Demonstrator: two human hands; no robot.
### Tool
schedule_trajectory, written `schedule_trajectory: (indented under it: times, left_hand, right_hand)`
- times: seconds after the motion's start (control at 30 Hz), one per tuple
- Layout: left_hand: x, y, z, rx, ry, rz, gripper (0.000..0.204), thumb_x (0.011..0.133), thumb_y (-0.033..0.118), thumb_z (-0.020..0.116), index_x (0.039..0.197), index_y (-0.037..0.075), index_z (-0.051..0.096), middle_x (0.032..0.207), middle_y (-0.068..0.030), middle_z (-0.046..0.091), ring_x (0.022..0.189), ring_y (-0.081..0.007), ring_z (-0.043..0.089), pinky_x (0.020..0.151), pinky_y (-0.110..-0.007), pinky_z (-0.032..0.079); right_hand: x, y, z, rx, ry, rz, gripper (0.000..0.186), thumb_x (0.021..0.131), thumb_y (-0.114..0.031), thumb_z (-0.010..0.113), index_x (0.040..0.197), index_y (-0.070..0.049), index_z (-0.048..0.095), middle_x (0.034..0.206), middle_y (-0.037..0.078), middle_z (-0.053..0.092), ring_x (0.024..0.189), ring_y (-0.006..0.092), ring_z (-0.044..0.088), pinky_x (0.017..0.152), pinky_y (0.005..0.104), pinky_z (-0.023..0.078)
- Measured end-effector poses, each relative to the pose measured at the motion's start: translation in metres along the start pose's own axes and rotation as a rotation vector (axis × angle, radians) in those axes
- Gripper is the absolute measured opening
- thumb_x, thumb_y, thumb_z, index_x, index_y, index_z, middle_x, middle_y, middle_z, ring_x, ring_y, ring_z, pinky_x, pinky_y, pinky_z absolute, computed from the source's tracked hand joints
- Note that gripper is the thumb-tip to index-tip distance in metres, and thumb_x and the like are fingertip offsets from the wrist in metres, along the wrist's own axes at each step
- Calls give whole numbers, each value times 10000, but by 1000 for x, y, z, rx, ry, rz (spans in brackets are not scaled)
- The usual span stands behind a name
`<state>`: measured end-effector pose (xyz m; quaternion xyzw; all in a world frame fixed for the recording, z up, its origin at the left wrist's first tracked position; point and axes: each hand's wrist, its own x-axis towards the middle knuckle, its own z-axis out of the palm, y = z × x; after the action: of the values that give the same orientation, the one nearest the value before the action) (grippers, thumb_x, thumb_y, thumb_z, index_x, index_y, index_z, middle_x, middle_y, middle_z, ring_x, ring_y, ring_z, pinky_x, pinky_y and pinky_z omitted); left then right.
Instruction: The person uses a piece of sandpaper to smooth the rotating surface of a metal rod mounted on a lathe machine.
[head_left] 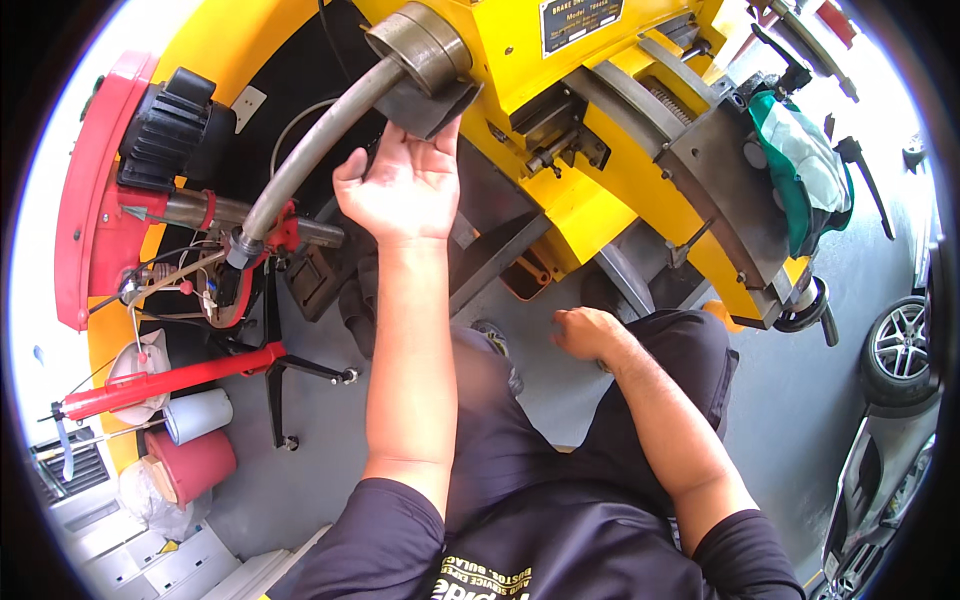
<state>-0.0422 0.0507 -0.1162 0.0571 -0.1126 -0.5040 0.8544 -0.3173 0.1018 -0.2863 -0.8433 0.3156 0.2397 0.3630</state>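
My left hand is raised palm up, fingers stretched upward to the underside of a dark curved metal piece. The tips of some fingers are hidden by it. Just above sits a steel cylindrical hub with a long angled steel tube running down to the left. My right hand hangs low beside my knee, fingers loosely bent, with nothing visible in it. The yellow machine stands in front of me, with steel slides and a green-and-clear bag on its right side.
At left stand red equipment with a black motor, a red-armed stand, a white bucket and a red bucket. A car wheel and silver bodywork are at far right. Grey floor lies around my legs.
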Motion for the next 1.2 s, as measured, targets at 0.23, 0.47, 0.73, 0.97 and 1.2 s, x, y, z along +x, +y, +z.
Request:
schedule_trajectory:
  times: [0.23, 0.47, 0.73, 0.97, 1.2]
  left_hand:
    - [13, 0, -3, -62, -29, 21, 946, 693, 297, 608, 1457, -193, 343, 1513, -333, 451, 1481, -437, 387, 1282, -559, 245]
    - [32, 12, -10, -10, -13, 13, 891, 627, 279, 598, 1389, -160, 450, 1415, -296, 546, 1415, -401, 463, 1272, -501, 276]
    - [38, 16, -4, 121, 6, 74, 943, 660, 302, 551, 1464, -166, 397, 1488, -290, 504, 1405, -385, 490, 1269, -489, 286]
    - [9, 13, -2, 21, -117, -79, 949, 614, 280, 585, 1440, -159, 420, 1399, -278, 577, 1369, -377, 524, 1243, -449, 336]
    - [-2, 2, 4, -28, -12, -33, 1056, 571, 277, 662, 1458, -179, 317, 1471, -310, 474, 1478, -407, 387, 1299, -509, 222]
  right_hand:
    - [6, -3, 4, 56, -11, -72, 478, 916, -345, 664, 1307, -70, 650, 1142, 201, 733, 1109, 361, 695, 958, 459, 552]
    - [6, -6, 1, 46, 6, -26, 496, 891, -335, 679, 1317, -83, 648, 1138, 199, 734, 1112, 362, 696, 962, 456, 554]
    - [7, -6, -6, -10, -78, -27, 498, 905, -324, 672, 1331, -70, 631, 1144, 207, 732, 1119, 369, 690, 963, 462, 546]
    - [7, 1, 0, -26, -87, -35, 501, 907, -312, 668, 1337, -59, 623, 1135, 224, 727, 1124, 376, 685, 975, 464, 538]
    - [10, -2, -3, -4, -123, 4, 532, 924, -356, 656, 1375, -77, 606, 1209, 182, 725, 1172, 346, 678, 1003, 452, 537]
